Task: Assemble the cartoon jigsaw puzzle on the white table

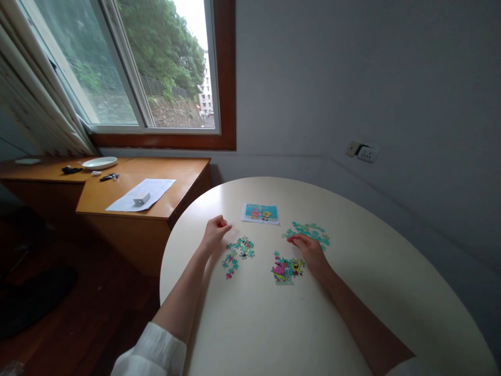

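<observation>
Puzzle (287,269), partly joined, is lying flat before me on a pale round table (250,324), its pink figure sitting to the left and its yellow one to the right. Its ragged outline is running about as far across as away from me, giving no clear long axis. My right hand (312,255) is hovering nearer, its wrist angling in from beyond the puzzle's right edge and its fingertips pointing left, past the puzzle's far side. Those fingers are bending close together beside the near-left rim of some loose green pieces (313,231); I cannot tell whether the tips are meeting or pinching a piece. My left hand (214,233) is hanging farther off, across the gap, its thumb and finger closing to a point just beyond a second scatter of pieces (243,247); no piece is showing there, though one could be hiding between the tips. Between and beyond both hands, a printed picture (260,213) is lying flat, showing a pink and a yellow figure. Farther left, a wooden desk (188,175) is holding a sheet of paper (158,188) and a white plate (100,163) beneath the window.
</observation>
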The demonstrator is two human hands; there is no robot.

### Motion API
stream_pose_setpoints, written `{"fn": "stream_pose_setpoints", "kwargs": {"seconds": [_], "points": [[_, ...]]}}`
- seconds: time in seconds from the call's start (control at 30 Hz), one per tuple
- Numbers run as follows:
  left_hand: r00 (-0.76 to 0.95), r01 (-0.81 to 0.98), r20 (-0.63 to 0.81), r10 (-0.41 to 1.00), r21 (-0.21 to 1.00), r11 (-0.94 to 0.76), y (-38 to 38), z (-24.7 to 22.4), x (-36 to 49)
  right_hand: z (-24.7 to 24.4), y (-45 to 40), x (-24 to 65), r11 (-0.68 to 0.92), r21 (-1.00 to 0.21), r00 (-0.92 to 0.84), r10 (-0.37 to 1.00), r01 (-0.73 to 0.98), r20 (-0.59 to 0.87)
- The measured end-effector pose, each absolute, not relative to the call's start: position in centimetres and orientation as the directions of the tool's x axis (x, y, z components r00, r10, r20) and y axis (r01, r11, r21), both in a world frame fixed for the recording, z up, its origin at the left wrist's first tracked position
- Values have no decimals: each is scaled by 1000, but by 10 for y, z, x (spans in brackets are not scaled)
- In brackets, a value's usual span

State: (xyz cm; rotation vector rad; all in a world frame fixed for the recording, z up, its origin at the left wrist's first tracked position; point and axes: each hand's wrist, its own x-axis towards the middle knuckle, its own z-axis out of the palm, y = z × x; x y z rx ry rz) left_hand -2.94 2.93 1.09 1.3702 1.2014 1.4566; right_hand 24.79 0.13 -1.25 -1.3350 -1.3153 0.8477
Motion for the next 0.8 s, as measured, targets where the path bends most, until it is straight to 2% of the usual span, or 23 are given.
{"fn": "stream_pose_setpoints", "kwargs": {"seconds": [0.27,0.37,0.43,0.53,0.67,0.8], "points": [[-237,136,240,941,968,-213,31,9,-33,-9,-1,245,154,-933,122,972,325,203],[-300,97,222,928,975,-202,35,5,-36,-9,-3,244,171,-920,123,966,353,227],[-337,56,196,921,981,-188,38,1,-38,-7,-6,243,207,-895,132,951,396,279],[-375,19,163,913,986,-168,41,-5,-41,0,-15,237,340,-788,100,888,513,449],[-410,-51,128,903,985,-162,45,-10,-46,15,-34,213,550,-604,-117,787,577,605],[-431,-125,96,897,978,-165,48,-13,-49,24,-53,171,646,-505,-377,754,572,537]]}}
